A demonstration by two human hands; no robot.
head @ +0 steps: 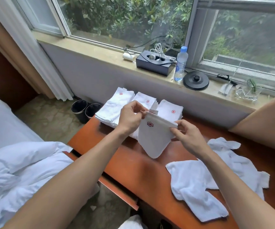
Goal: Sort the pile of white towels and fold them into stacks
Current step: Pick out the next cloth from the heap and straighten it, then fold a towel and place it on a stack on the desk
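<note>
Head view: held towel (pixel 154 139) partly hides folded stacks (pixel 112 109) behind.

The wooden table (pixel 133 166) carries white towels in two groups. At its far left end three folded stacks (pixel 170 109) stand side by side, each with a small red flower mark on top. At the near right lie loose towels (pixel 199 187), unfolded and overlapping. The windowsill (pixel 87 52) behind holds a black box (pixel 154 66), a water bottle (pixel 181 63) and a round black base (pixel 196 80). Two dark bins (pixel 86 109) stand on the floor (pixel 47 119) at the left.
</note>
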